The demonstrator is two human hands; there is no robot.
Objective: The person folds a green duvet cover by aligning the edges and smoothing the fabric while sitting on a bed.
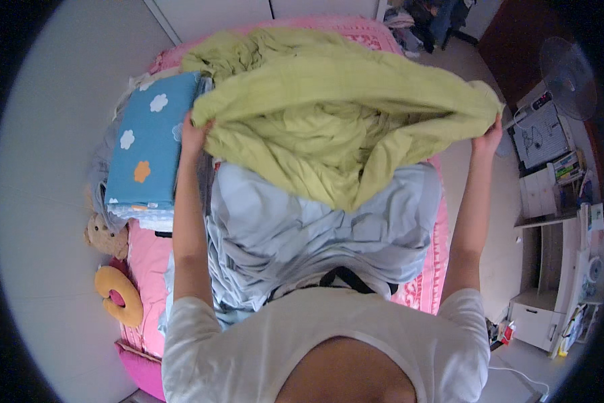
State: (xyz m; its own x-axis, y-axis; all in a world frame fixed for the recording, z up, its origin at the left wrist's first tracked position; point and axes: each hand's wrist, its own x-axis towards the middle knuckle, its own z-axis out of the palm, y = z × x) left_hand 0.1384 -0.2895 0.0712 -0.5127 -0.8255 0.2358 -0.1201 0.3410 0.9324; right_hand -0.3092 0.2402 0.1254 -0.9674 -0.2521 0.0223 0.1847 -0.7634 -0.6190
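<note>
A large yellow-green cloth, seemingly a bedding cover (pixel 332 75), is stretched between my two hands, with its middle sagging in folds. My left hand (pixel 195 133) grips its left corner beside a stack of folded bedding. At the far right corner, my right hand (pixel 487 136) holds the cloth out past the bed's side. The rest of the cloth lies bunched on the far part of the bed. Below its hanging point, rumpled light blue-grey fabric (pixel 322 237) spreads before my body. My fingertips are partly hidden by the cloth.
Topping the folded stack is a teal cloth with flower shapes (pixel 148 136). A teddy bear (pixel 105 237) and a mustard neck pillow (pixel 118 297) lie along the left wall. The bed has a pink cover (pixel 146 252). A fan (pixel 566 78) and white shelving (pixel 539 307) stand right.
</note>
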